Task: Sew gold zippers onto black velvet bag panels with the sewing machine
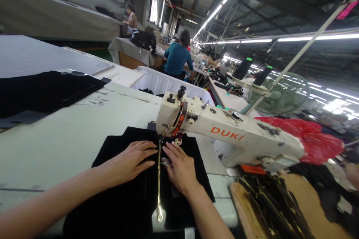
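Black fabric [117, 201] lies under the needle end of a white sewing machine [227, 129]. A gold zipper [159, 183] runs down the fabric from the presser foot, with its pull near the front edge. Left of the zipper, my left hand [137, 158] rests flat on the fabric, fingers stretched toward the needle. My right hand [181, 166] lies on the fabric to the zipper's right, its fingers extended near the foot. A small shiny metal piece [166, 161] shows beside my right thumb; whether the hand holds it is unclear.
Stacked black fabric [47, 91] lies at the left. Behind the machine is a white bin [174, 82]. Zippers [275, 205] lie at the right by a red plastic bag [308, 138]. A green fan [279, 93] stands behind. A person in blue [176, 59] sits farther back.
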A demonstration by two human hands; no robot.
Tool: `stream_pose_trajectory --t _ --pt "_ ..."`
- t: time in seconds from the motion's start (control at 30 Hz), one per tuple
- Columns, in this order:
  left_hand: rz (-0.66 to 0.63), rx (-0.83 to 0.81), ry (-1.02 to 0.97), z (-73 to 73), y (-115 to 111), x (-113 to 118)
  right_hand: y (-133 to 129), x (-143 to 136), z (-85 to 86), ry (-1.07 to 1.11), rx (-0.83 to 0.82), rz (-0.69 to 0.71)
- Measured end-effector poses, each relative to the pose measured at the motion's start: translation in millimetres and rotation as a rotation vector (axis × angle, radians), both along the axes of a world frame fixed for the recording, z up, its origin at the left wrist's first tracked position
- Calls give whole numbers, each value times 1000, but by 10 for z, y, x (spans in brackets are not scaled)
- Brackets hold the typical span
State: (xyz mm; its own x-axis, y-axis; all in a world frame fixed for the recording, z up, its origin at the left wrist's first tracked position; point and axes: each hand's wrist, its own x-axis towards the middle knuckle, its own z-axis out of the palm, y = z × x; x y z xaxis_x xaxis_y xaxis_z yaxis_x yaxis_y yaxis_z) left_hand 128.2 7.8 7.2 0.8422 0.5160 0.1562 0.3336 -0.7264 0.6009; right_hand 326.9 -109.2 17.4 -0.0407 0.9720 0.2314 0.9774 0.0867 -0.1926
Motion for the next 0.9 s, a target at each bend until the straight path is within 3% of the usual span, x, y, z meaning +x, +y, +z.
stream_pose_trajectory --t 0.1,0.2,0.43,0.73,0.9 --pt "-23 139 4 -181 -102 -68 -64 -63 -129 -11 -19 -32" --pt "-89 291 -3 -250 -139 -141 -162 -203 -213 -52 -16 -109" --pt "-134 343 -52 -184 46 -80 -37 -143 -184 -86 2 -153" --pt "-110 357 -81 -261 77 -37 28 -49 -242 -151 12 -104" --pt "-128 301 -34 -130 42 -176 -6 -33 -242 -94 29 -90"
